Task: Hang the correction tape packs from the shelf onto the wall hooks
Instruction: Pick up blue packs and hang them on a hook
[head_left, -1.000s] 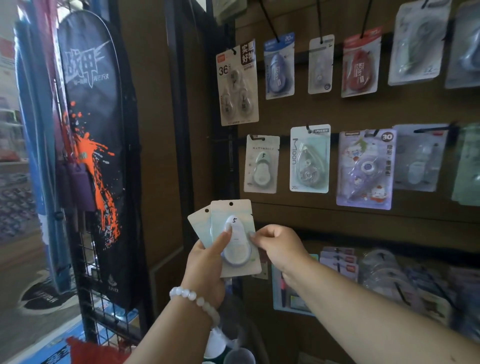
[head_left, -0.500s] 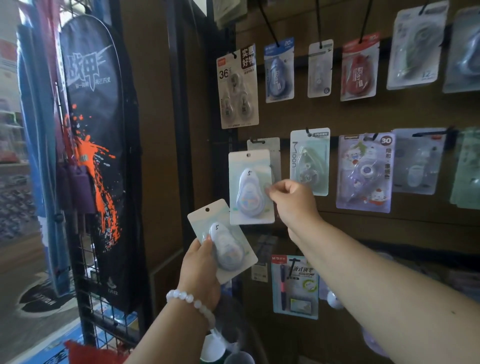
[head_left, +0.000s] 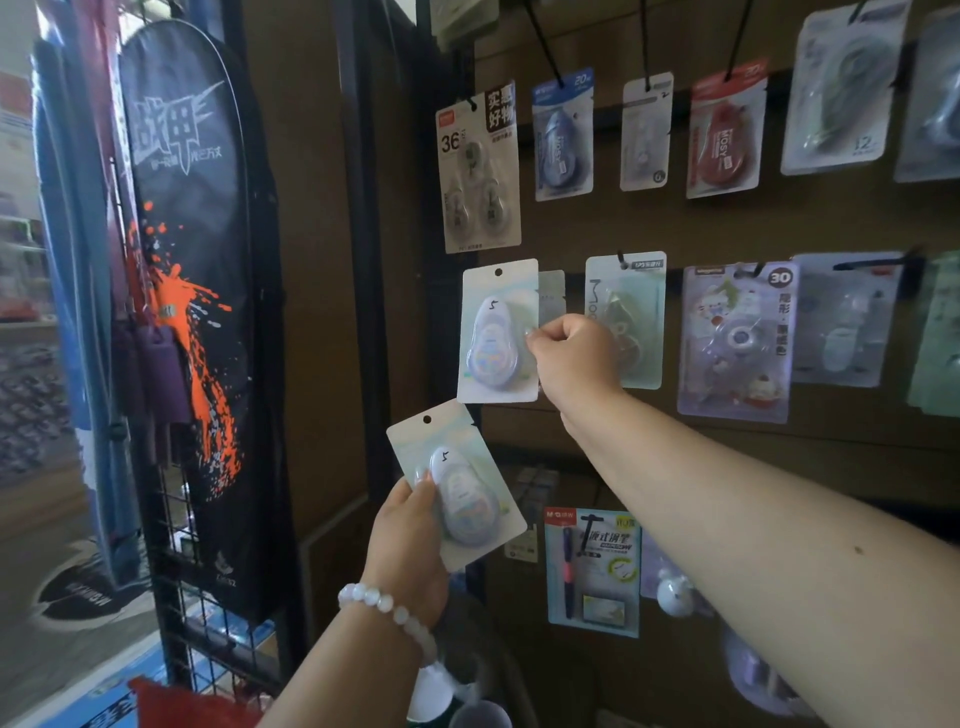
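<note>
Head view: I see right hand pinching right edge of upright correction tape pack, held against wall panel in front of hanging pack. Left hand grips second pack, tilted, lower left. Bead bracelet on left wrist.

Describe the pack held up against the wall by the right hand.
The pale card-backed correction tape pack has a clear plastic blister over a teardrop-shaped white and lilac dispenser, a handwritten mark on it, and a round hang hole at the top. It is upright at the middle hook row, overlapping a similar hung pack. The right hand pinches its right edge.
</note>
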